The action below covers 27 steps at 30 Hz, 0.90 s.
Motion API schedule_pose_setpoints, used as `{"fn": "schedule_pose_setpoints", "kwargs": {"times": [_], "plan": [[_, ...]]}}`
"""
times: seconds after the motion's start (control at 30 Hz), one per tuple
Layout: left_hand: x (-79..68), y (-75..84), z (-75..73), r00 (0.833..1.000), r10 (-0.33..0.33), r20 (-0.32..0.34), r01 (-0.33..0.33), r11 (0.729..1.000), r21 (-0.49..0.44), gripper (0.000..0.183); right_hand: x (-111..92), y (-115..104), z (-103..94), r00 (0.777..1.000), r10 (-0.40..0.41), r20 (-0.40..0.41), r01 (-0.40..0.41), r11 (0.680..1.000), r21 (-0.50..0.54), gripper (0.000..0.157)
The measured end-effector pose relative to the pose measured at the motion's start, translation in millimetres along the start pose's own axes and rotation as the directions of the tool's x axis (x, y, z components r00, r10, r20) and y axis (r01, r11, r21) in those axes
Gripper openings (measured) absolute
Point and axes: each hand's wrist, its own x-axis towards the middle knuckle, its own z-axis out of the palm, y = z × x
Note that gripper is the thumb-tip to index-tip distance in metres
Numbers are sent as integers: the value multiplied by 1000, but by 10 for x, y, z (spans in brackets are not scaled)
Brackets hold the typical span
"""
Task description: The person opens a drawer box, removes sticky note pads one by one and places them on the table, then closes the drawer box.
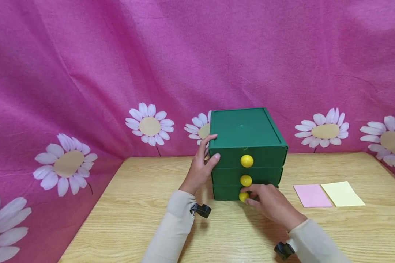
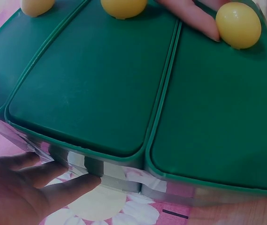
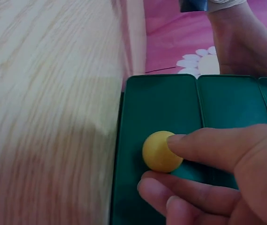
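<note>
A green three-drawer box stands on the table, its drawers flush with the front and each bearing a round yellow knob. My left hand rests against the box's left side near the top, thumb at the front edge; the left wrist view shows its fingers fairly straight along that side. At the bottom drawer my right hand pinches the lowest yellow knob between thumb and fingers. Above it sit the middle knob and the top knob, both untouched.
Right of the box, a pink paper square and a pale yellow one lie side by side on the wooden table. A pink cloth with white daisies hangs behind and to the left.
</note>
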Motion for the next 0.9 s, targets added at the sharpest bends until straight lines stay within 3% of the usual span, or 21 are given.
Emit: {"fn": "schedule_pose_setpoints", "kwargs": {"times": [0.13, 0.47, 0.9], "plan": [[-1, -2, -5, 1000, 3, -4, -3, 1000, 2, 53, 19, 22, 31, 1000, -20, -2, 20, 1000, -12, 21], [12, -31, 2, 1000, 12, -1, -12, 1000, -2, 54, 31, 82, 45, 999, -31, 10, 30, 996, 79, 21], [5, 0, 4, 1000, 9, -4, -9, 1000, 7, 54, 26, 61, 56, 1000, -15, 2, 15, 998, 58, 20]]}}
